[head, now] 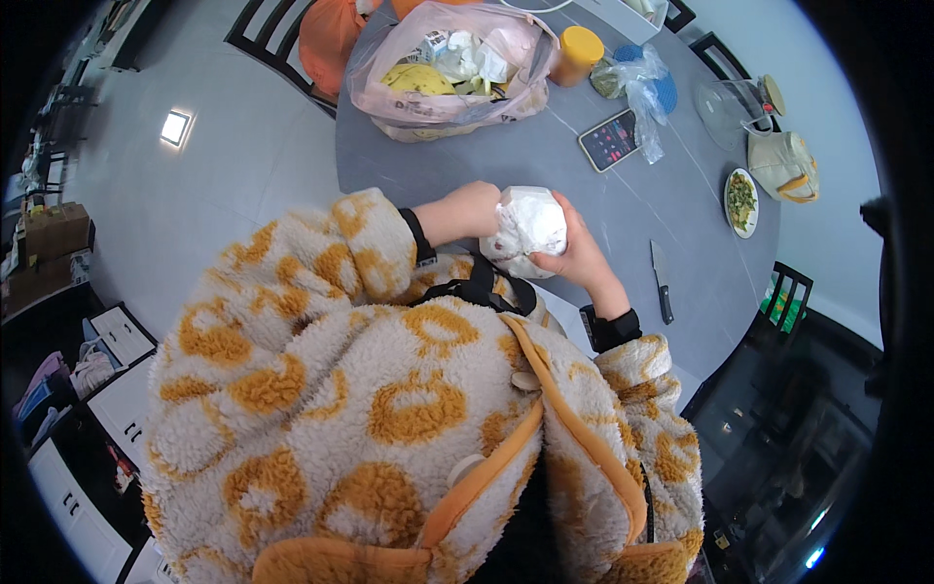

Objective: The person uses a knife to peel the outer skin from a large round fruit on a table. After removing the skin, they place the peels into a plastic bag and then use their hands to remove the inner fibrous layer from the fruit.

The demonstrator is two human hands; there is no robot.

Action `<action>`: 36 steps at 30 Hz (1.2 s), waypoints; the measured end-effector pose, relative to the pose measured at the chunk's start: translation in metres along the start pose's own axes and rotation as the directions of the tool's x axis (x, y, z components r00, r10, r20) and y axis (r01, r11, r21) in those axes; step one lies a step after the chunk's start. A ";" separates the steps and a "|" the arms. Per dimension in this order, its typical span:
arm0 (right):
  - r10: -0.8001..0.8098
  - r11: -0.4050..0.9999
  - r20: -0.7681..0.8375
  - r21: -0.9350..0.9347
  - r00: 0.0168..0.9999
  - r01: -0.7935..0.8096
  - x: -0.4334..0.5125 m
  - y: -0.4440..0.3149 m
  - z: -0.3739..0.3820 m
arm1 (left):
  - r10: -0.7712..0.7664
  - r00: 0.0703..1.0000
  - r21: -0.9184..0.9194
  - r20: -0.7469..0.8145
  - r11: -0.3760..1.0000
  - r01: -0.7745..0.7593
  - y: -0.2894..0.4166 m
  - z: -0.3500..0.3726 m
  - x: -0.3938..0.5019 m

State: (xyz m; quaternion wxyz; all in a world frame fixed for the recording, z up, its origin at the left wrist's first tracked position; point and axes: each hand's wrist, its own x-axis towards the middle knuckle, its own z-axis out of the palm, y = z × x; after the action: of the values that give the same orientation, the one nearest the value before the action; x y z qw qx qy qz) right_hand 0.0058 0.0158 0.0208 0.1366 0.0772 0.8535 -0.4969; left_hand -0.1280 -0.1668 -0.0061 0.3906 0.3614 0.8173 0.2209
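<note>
Between my hands, over the near edge of the table, is a white faceted object [531, 223] that looks like a trimmed young coconut in shiny clear film. My right hand [576, 244] grips its right side, thumb across the front and fingers around the back. Against its left side, my left hand [471, 212] is curled tight; its fingertips are hidden, so I cannot tell whether it pinches film or the coconut itself. A small reddish-brown spot shows low on the coconut's left side. To the right, a kitchen knife [660, 281] with a black handle lies flat on the table.
On the grey round table [452, 164] stand a pink plastic bag [394, 120] with yellow fruit and crumpled white wrapping, and a yellow-lidded jar [581, 47]. Farther right are a phone [608, 142], clear plastic bag [646, 91], plate of food [741, 204], clear pitcher [726, 113] and cloth bag [777, 164].
</note>
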 end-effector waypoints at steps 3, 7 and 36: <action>0.018 1.000 -0.035 0.025 0.999 -0.017 -0.001 0.002 0.004 | 0.000 0.997 0.057 -0.078 0.998 0.005 0.007 0.004 -0.003; 0.003 1.000 -0.069 0.021 0.998 -0.002 -0.003 0.005 0.006 | -0.027 0.998 0.044 -0.051 0.999 0.029 0.004 -0.003 0.006; 0.030 0.999 -0.028 0.035 0.999 -0.029 0.001 0.006 0.004 | -0.222 0.958 -0.285 0.181 0.921 0.268 -0.013 -0.002 0.010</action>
State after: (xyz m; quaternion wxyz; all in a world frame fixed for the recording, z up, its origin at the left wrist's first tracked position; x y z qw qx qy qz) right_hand 0.0069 0.0154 0.0139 0.1305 0.0994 0.8454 -0.5084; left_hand -0.1398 -0.1678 -0.0180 0.5250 0.2062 0.7813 0.2672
